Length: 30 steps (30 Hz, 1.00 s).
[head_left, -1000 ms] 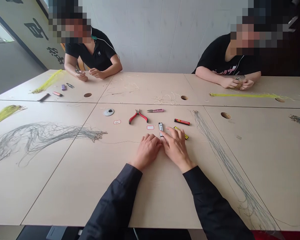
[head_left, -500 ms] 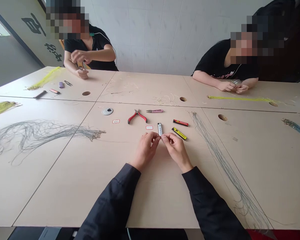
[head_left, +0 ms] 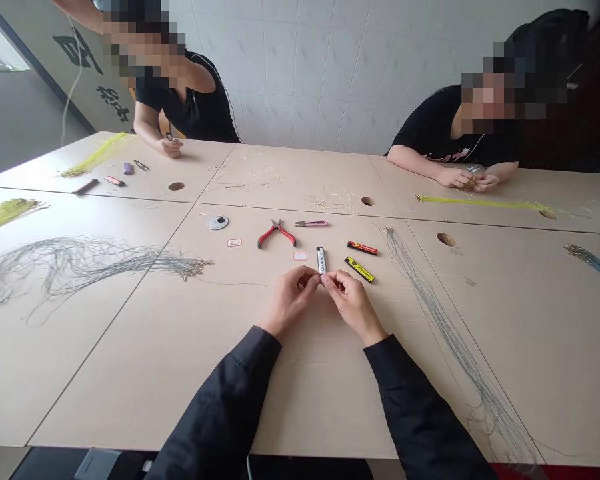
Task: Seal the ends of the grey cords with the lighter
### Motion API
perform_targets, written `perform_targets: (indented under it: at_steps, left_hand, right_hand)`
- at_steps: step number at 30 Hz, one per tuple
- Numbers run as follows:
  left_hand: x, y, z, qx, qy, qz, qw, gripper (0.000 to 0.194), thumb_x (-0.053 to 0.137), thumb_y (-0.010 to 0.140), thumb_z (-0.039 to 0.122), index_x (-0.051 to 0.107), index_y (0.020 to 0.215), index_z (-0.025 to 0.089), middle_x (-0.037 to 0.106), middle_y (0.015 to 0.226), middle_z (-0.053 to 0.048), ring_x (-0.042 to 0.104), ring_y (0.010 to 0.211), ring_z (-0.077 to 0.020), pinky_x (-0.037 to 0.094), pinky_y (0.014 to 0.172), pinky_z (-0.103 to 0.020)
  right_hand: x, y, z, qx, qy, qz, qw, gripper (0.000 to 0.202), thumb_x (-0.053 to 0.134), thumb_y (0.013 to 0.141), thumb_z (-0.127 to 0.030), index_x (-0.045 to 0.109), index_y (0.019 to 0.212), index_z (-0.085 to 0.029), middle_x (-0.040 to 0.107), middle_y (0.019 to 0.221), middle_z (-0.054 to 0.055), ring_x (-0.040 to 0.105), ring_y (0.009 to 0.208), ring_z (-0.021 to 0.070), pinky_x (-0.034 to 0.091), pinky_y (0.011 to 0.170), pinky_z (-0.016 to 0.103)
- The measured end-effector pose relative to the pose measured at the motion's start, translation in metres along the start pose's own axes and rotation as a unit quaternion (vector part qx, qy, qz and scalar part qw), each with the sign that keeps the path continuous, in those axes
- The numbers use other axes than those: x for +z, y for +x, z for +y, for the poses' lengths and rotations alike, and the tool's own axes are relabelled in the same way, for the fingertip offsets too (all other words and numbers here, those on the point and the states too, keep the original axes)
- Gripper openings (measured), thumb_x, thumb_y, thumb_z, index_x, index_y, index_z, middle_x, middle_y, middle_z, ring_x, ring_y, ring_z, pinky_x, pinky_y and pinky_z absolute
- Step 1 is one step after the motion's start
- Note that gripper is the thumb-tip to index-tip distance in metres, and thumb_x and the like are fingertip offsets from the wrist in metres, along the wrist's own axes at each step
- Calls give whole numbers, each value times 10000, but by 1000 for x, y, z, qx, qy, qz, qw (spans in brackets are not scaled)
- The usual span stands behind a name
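My left hand (head_left: 298, 297) and my right hand (head_left: 349, 300) meet fingertip to fingertip above the table, both closed in a pinch. A thin grey cord (head_left: 245, 284) runs from the left toward my left hand and vanishes at its fingers. Whatever tiny piece sits between the fingertips is too small to make out. Just beyond them lies a white lighter (head_left: 321, 259), its near end partly behind my fingers. A yellow lighter (head_left: 359, 269) and a red lighter (head_left: 363, 248) rest to the right. Farther off are red-handled pliers (head_left: 277, 235) and pink thread snips (head_left: 311, 224).
Grey cord bundles with metal ends lie left (head_left: 130, 257) and right (head_left: 435, 313). A round metal lid (head_left: 217, 222) and small red-edged labels (head_left: 300, 256) lie beyond my hands. Two people sit across, near yellow cord bundles (head_left: 480, 201). The table (head_left: 180, 380) has seams and round holes.
My hands keep their pinch, almost unmoved. The person at the far left has raised an arm high, with a pale strand hanging from it. The view has shifted slightly.
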State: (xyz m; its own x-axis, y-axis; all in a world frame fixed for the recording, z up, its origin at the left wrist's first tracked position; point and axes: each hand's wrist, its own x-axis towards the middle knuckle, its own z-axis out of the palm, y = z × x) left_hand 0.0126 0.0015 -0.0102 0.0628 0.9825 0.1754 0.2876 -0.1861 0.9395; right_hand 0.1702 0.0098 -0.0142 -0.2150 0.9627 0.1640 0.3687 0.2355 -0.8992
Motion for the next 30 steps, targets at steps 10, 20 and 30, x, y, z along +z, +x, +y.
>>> perform_targets:
  at_steps: [10,20,30]
  left_hand:
    - [1,4,-3,-61,-77,-14,995,225,603,804,343,562,707,144,456,583,41,377,535,-78,290,500,-209]
    - [1,5,-6,-81,-107,-16,991,277,585,820,406,569,735,142,441,595,39,358,533,-75,272,491,-205]
    - [0,4,-1,-71,-98,-24,992,226,565,832,354,546,739,149,446,602,38,375,547,-80,296,509,-210]
  right_hand:
    - [-3,-2,2,-26,-17,-33,999,326,506,943,-470,665,897,-189,610,853,44,540,827,191,418,707,292]
    - [-2,-3,1,0,17,-24,1000,273,579,896,-440,662,908,-181,624,878,40,536,800,177,417,724,296]
    - [-3,-2,-2,-33,-17,-7,999,219,535,917,-379,625,869,-186,597,854,35,504,771,168,410,707,293]
